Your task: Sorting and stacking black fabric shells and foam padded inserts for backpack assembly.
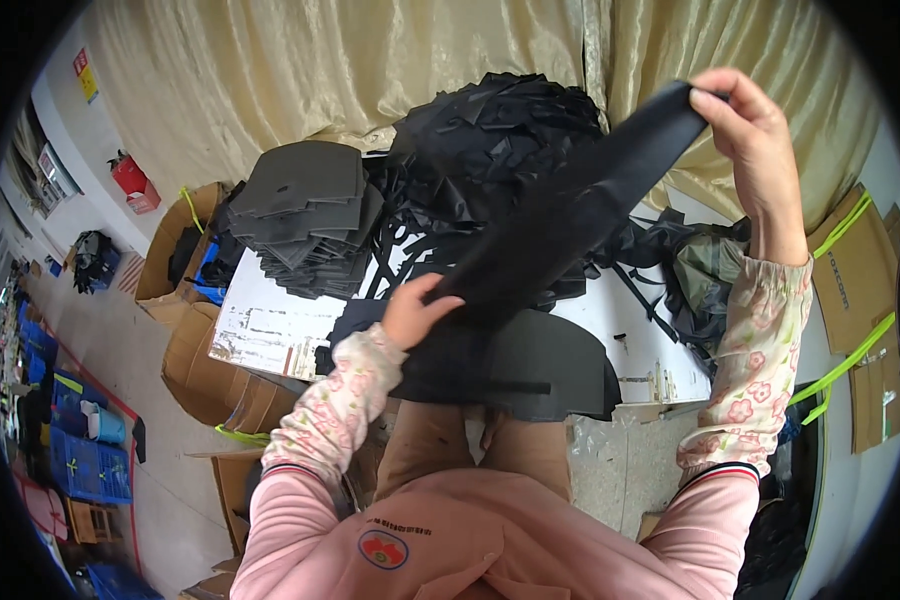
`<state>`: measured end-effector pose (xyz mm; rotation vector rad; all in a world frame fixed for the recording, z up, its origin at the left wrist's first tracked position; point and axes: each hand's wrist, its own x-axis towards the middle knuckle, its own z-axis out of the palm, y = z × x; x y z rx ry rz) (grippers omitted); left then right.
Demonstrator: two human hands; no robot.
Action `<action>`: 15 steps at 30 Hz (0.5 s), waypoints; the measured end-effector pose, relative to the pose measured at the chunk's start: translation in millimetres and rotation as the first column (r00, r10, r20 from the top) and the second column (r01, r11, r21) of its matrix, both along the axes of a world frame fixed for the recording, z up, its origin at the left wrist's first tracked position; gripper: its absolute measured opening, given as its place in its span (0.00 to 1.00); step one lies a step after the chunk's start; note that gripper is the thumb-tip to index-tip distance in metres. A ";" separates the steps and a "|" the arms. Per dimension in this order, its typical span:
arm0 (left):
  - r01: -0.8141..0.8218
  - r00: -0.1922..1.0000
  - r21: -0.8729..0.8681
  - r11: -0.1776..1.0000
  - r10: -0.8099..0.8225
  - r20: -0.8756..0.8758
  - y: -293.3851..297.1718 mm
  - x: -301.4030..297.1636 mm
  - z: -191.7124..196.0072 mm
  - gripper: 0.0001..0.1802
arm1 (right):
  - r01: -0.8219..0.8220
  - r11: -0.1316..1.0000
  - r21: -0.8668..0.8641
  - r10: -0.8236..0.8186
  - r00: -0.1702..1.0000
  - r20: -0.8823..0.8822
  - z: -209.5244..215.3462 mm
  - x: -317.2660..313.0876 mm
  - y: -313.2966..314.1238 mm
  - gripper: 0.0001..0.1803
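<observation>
A: How do we read the fingers?

B: We see the right hand [755, 125] pinching the raised end of a black sheet [580, 205] between thumb and fingers. The left hand [417, 312] closes on its lower part, thumb on top; the remaining fingertips are hidden from us.

A: Where do we place the sheet?

B: Aloft, on a diagonal from above the front edge of the white worktop [268, 325] toward its far right corner. Blur keeps us from telling where its lower end parts from the black material beneath.

A: How do we judge its handling?

B: Light, thin and limp, perhaps slippery given its sheen; more apt to crease than tear. We favour pinching opposite corners, since a mid-span hold probably lets it fold.

A: And outward?

B: We note a grey panel [560, 355] overhanging the front edge, a stack of grey panels [302, 185] toward the left edge, a heap of black pieces [500, 115] by the far edge, and, behind it, a gold curtain [270, 60].
</observation>
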<state>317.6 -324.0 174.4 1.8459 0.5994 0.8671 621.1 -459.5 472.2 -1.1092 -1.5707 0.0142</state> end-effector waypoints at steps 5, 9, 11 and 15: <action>-0.321 0.938 0.286 0.903 0.345 -0.036 43.0 -78.2 -9.1 0.10 | -0.099 0.934 -0.343 -0.080 0.877 -0.473 -78.1 69.1 -22.7 0.06; -0.355 0.911 0.499 0.791 0.413 -0.008 46.7 -130.8 8.3 0.16 | -0.266 0.897 -0.353 -0.001 0.797 -0.604 -170.8 83.0 -64.5 0.05; -0.354 0.892 0.524 0.775 0.448 -0.060 33.9 -147.5 8.4 0.21 | -0.384 0.836 -0.393 -0.003 0.713 -0.701 -213.1 67.4 -83.5 0.08; -0.272 0.868 0.573 0.773 0.454 -0.200 16.9 -154.7 -26.9 0.25 | -0.229 0.714 -0.662 -0.290 0.764 -0.576 -301.1 55.3 -122.1 0.17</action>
